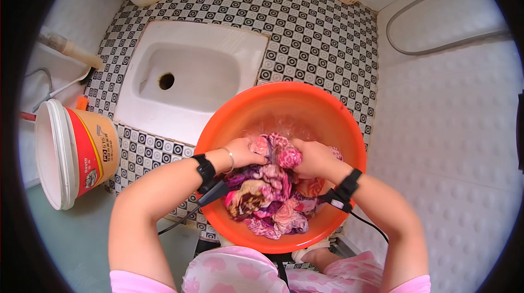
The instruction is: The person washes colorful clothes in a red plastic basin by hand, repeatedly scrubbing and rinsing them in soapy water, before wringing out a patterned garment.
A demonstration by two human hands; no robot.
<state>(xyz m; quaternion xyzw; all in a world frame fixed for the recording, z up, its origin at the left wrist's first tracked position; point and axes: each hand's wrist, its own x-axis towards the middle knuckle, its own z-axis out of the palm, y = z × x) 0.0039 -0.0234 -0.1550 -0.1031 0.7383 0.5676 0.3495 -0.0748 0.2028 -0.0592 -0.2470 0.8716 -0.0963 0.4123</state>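
Seemingly at the squeezing step, the left hand [244,152] and right hand [316,159] clutch bunched pink-and-purple patterned cloth [274,179] inside the orange plastic basin [353,134], the next squeeze likely needing firm pressure.

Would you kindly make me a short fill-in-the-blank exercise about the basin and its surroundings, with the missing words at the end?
1. The left hand and right hand hold patterned fabric inside a round basin coloured ____.
2. The thin bangle sits closest to the person's ____ hand.
3. The squat toilet is plain ____ in colour.
4. The patterned floor tiles combine white and ____.

Missing words: orange; left; white; black.
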